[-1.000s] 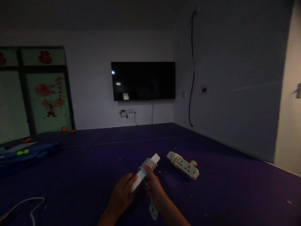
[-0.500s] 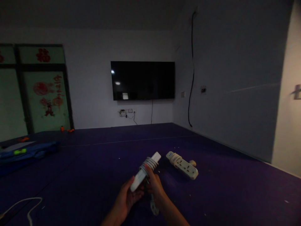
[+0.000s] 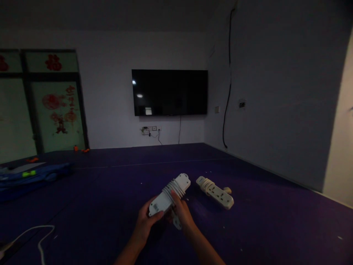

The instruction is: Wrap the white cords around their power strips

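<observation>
A white power strip [image 3: 160, 203] is held between both hands at the lower middle, tilted up to the right with its flat back facing me. Its cord [image 3: 174, 188] is wound several times around the strip. My left hand [image 3: 146, 219] grips the near end, thumb over the edge. My right hand [image 3: 180, 211] is closed at the wound cord, the thumb pressing on the coils. Below the strip a pale loop of cord or plug [image 3: 177, 222] hangs by my right hand. To the right, a second power strip [image 3: 219, 195] with sockets upward and its cord wrapped lies on the purple surface.
The purple surface [image 3: 110, 206] reaches to the far wall, where a television [image 3: 170, 92] hangs. Blue cloth [image 3: 52, 173] lies at left, with small orange things [image 3: 75, 148] beyond it. A white cable [image 3: 41, 239] curves at lower left. A black cable [image 3: 227, 106] hangs on the right wall.
The held strip has been rolled from its narrow side to show its broad back. The hanging loop has risen towards my right hand. The view has shifted slightly left.
</observation>
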Action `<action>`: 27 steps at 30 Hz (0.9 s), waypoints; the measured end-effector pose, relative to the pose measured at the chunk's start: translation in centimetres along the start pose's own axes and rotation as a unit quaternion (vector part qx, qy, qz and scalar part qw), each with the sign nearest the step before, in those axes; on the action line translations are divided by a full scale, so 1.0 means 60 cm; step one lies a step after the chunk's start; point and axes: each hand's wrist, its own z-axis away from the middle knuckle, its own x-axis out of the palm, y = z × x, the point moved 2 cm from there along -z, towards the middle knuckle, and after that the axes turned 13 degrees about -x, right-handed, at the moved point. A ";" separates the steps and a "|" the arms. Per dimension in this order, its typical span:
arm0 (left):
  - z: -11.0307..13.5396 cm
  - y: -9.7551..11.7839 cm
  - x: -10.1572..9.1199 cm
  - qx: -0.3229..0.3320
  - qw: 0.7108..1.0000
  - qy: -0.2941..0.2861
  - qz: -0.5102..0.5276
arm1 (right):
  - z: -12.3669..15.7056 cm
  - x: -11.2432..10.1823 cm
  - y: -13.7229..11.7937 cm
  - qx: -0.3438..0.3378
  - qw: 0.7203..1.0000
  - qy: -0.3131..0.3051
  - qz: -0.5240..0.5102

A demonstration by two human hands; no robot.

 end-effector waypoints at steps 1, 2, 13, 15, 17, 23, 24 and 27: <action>0.000 0.003 -0.003 0.024 0.999 0.001 -0.032 | 0.001 0.000 -0.003 0.006 1.000 -0.003 0.008; 0.000 0.006 -0.005 0.046 0.997 -0.001 -0.064 | 0.002 0.000 -0.007 0.006 1.000 -0.004 0.022; -0.005 -0.012 -0.017 0.259 0.903 0.070 -0.336 | 0.003 0.001 -0.004 -0.042 0.999 -0.008 0.018; -0.006 -0.015 -0.017 0.286 0.880 0.084 -0.370 | 0.004 0.002 -0.004 -0.041 0.999 0.000 0.011; -0.005 -0.017 -0.016 0.311 0.859 0.100 -0.395 | 0.003 0.003 -0.003 -0.043 0.999 0.012 0.017; -0.003 -0.030 -0.017 0.361 0.809 0.126 -0.447 | 0.005 0.008 0.002 -0.091 0.995 0.042 0.025; -0.002 -0.032 -0.018 0.370 0.801 0.124 -0.454 | 0.007 0.010 0.003 -0.100 0.994 0.041 0.018; -0.001 -0.037 -0.020 0.387 0.786 0.118 -0.468 | 0.013 0.014 0.002 -0.104 0.994 0.028 -0.003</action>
